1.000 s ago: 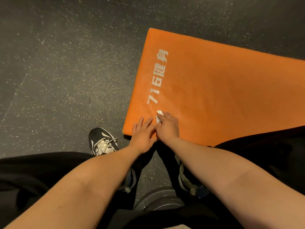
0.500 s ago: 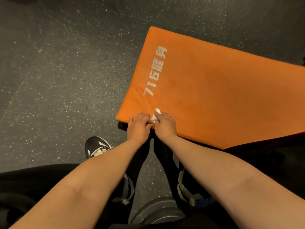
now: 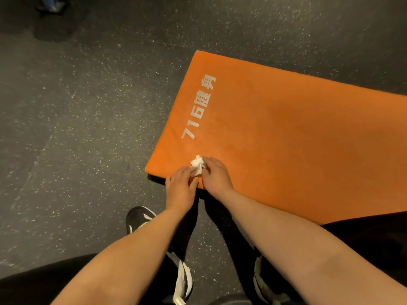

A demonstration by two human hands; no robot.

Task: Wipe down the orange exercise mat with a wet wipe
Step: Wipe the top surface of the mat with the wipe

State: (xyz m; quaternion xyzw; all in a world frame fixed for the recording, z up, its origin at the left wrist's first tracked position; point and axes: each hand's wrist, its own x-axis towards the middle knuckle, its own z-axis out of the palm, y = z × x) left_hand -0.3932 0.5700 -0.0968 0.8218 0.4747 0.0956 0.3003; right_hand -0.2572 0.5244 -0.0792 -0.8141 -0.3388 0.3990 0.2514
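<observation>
The orange exercise mat with white lettering lies on the dark floor, running from the centre to the right edge. A crumpled white wet wipe sits over the mat's near left corner. My left hand and my right hand meet at that corner, and the fingertips of both pinch the wipe between them. Part of the wipe is hidden under the fingers.
Dark speckled rubber floor spreads to the left and behind the mat. My black-and-white shoe stands just left of my left forearm. Another person's shoe shows at the top left corner. My black trouser legs fill the bottom.
Both hands stay at the mat's near left corner. The wipe now bulges out more between the fingertips and looks more bunched. The camera has shifted, so the mat sits lower and further right.
</observation>
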